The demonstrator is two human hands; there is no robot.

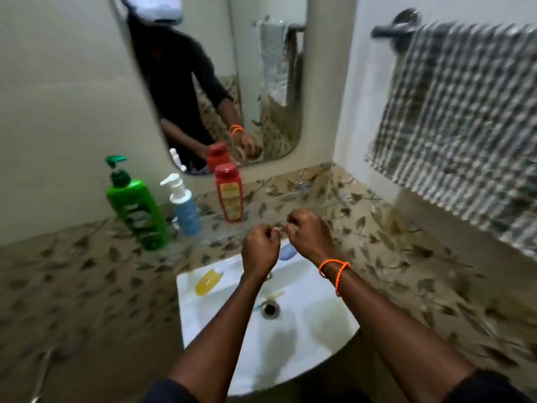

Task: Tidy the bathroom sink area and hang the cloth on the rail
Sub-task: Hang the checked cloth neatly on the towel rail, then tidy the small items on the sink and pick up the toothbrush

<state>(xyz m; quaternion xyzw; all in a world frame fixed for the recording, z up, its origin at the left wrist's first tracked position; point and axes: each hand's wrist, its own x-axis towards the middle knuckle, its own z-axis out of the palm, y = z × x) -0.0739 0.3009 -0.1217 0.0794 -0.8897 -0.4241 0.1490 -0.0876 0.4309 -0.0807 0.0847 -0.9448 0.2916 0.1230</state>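
My left hand [260,248] and my right hand [309,232] hover side by side over the back of the white sink [325,327], both with fingers curled. A small pale item seems pinched between their fingertips; I cannot tell what it is. The checked cloth [462,117] hangs over the metal rail [390,29] on the right wall. A yellow soap [207,282] lies on the sink's left rim and a blue soap [287,251] at its back rim. On the ledge behind stand a green pump bottle [136,212], a blue pump bottle [186,212] and a red bottle [229,196].
A mirror [203,68] above the ledge reflects my arms and the cloth. The sink drain [270,309] has a small item lying beside it. Leaf-patterned tiles [87,280] cover the lower walls on both sides.
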